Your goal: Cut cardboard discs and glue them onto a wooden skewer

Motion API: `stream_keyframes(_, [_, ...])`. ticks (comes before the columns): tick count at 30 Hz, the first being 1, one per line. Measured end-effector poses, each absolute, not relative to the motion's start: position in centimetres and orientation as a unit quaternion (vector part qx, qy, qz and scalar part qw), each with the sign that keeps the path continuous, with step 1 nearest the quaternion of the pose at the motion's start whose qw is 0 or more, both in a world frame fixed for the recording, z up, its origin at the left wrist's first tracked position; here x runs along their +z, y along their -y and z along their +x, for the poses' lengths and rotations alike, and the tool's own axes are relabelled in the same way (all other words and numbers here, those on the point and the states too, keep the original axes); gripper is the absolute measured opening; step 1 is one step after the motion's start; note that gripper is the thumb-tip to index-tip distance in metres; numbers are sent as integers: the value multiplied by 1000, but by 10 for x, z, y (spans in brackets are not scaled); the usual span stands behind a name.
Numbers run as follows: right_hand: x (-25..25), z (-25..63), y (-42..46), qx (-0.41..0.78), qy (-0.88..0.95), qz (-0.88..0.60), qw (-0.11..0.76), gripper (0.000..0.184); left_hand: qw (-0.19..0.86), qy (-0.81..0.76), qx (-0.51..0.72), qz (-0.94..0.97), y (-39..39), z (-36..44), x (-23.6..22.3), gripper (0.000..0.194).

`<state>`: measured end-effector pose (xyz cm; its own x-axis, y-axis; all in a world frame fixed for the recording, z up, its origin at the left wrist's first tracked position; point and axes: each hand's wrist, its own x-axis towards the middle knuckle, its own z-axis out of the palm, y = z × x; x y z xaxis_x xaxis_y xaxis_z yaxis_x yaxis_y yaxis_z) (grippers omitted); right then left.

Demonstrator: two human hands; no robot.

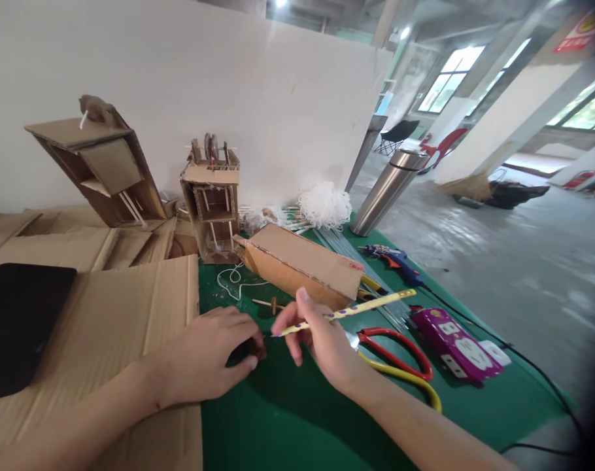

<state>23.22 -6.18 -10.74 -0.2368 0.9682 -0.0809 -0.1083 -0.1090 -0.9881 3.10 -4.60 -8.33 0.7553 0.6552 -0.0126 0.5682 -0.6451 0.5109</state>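
Note:
A yellow pencil [371, 305] with purple spots lies across the fingers of my right hand [322, 333], its tip pointing left and its eraser end to the upper right. My left hand [219, 356] rests at the edge of the cardboard sheet [145, 320], thumb and fingers curled together. At those fingertips a small brown piece [262, 350] shows, mostly hidden. Just beyond both hands lies a thin stick with a small brown disc [274, 305] on it. Behind it a long cardboard box [302, 261] lies on its side.
Red- and yellow-handled scissors [400, 353], a purple power strip [457, 343] and a blue glue gun [395, 258] lie right on the green table [288, 418]. Further back stand a steel flask [388, 193] and two cardboard structures. A black tablet-like slab [23, 320] lies left.

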Motion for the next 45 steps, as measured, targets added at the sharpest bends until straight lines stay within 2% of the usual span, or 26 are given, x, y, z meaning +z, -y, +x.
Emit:
stream_keyframes(3, [-108,226,66,561,532,-472,423,52,236,-335,88,908,44,31,-87,12])
stream_keyframes(8, [-114,222,69,497,568,-510,412,60,219,-327,86,915,43,30,-92,10])
stream_keyframes(13, [-117,219,68,457,599,-521,401,44,173,-316,102,927,45,29,-99,8])
stream_keyframes(23, [-128,219,64,316,686,-548,360,50,117,-298,94,943,56,29,-106,13])
stream_keyframes(34, [-129,217,62,284,706,-529,376,46,116,-278,103,948,52,26,-106,21])
stream_keyframes(45, [-130,215,61,299,700,-529,376,42,144,-292,105,940,52,25,-103,15])
